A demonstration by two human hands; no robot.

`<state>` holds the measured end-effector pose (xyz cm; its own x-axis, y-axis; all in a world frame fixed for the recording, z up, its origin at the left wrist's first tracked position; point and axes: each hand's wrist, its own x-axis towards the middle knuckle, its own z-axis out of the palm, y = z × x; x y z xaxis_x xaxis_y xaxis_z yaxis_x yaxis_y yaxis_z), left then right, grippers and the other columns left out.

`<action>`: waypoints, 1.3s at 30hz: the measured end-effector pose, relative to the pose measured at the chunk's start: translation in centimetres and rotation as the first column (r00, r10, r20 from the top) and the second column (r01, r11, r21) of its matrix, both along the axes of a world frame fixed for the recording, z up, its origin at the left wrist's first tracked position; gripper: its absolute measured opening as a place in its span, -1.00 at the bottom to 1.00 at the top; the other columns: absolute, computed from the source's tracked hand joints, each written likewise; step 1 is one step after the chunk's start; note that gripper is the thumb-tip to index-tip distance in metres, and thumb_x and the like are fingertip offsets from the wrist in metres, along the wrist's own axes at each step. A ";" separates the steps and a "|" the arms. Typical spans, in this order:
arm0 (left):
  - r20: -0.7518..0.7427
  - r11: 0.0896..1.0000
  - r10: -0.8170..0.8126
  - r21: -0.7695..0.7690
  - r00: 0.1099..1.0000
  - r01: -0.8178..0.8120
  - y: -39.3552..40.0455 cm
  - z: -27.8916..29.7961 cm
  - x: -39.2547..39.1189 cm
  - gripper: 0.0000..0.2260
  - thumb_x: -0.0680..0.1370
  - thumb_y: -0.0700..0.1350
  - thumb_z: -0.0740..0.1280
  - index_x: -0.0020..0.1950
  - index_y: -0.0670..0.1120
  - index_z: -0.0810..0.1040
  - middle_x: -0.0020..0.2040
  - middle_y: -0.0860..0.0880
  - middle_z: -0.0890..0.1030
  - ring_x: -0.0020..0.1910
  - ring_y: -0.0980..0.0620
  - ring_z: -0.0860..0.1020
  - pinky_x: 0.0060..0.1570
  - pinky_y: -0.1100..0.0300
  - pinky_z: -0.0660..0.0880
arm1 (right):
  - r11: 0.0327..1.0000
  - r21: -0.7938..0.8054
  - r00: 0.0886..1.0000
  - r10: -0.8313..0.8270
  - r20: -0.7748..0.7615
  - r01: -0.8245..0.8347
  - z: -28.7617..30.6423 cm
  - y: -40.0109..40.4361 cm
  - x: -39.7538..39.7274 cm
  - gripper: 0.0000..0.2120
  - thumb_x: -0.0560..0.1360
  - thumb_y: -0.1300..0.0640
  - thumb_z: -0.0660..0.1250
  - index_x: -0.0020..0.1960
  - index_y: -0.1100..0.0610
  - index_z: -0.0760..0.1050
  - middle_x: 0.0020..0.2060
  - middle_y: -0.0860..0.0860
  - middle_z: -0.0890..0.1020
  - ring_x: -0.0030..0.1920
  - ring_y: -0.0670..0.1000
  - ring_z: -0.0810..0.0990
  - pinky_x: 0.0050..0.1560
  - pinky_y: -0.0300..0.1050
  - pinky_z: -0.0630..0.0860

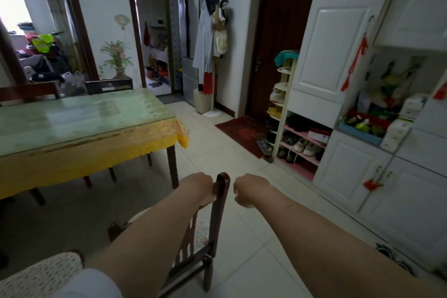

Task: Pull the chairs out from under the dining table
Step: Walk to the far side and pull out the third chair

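Note:
A dark wooden chair (pixel 219 210) stands on the tiles off the near right corner of the dining table (pixel 96 159), its back seen edge-on between my arms. My left hand (pixel 199 187) is closed over the top rail from the left, its fingers hidden behind the wood. My right hand (pixel 246 191) is a fist just right of the rail, a small gap apart. A second chair (pixel 41 271) with a lace cushion sits at the bottom left. At the table's far side, two more chair backs (pixel 108 86) show.
The table has a glass top over a yellow cloth. White cabinets (pixel 348 176) and open shoe shelves (pixel 300 145) line the right wall. A red doormat (pixel 239 133) lies before a dark door. A coat stand (pixel 210 55) and fridge stand at the back.

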<state>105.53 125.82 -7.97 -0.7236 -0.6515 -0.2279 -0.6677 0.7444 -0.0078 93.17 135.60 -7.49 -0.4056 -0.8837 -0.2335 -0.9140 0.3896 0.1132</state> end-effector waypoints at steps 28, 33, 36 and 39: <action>-0.082 0.981 0.192 -0.007 0.978 -0.193 -29.4 -1.0 -35.0 -0.72 0.51 0.11 0.34 -0.01 -0.10 0.54 -0.17 -0.01 0.49 -0.15 -0.02 0.50 -0.28 0.13 0.40 | 0.992 -0.099 0.997 0.076 -0.005 -0.077 0.0 -30.5 -35.9 -0.66 0.56 0.14 0.23 0.33 0.07 0.49 0.21 0.09 0.55 0.13 0.15 0.57 -0.03 -0.04 0.51; -0.062 0.959 0.282 0.038 0.957 -0.280 -34.8 -0.3 -42.2 -0.66 0.54 0.13 0.32 0.10 -0.12 0.54 -0.08 -0.04 0.52 -0.06 -0.06 0.52 -0.14 0.10 0.47 | 0.980 -0.086 0.983 0.182 -0.005 -0.181 0.6 -37.7 -43.3 -0.73 0.53 0.15 0.24 0.21 0.09 0.54 0.15 0.08 0.59 0.07 0.14 0.59 -0.10 -0.07 0.50; -0.038 0.950 0.313 0.021 0.949 -0.312 -38.7 0.3 -45.6 -0.63 0.55 0.13 0.31 0.16 -0.13 0.52 0.08 -0.09 0.56 0.06 -0.10 0.54 -0.05 0.06 0.51 | 0.969 -0.095 0.974 0.228 -0.005 -0.228 1.0 -42.6 -47.0 -0.72 0.53 0.16 0.23 0.21 0.08 0.54 0.14 0.07 0.59 0.06 0.14 0.59 -0.13 -0.10 0.46; -0.010 0.930 0.366 -0.013 0.930 -0.366 -43.6 0.7 -48.1 -0.63 0.55 0.12 0.31 0.18 -0.14 0.52 0.11 -0.11 0.56 0.08 -0.12 0.55 -0.03 0.04 0.52 | 0.956 -0.095 0.960 0.279 -0.003 -0.278 0.7 -48.5 -50.0 -0.68 0.53 0.15 0.23 0.26 0.04 0.53 0.18 0.05 0.58 0.12 0.12 0.58 -0.10 -0.13 0.43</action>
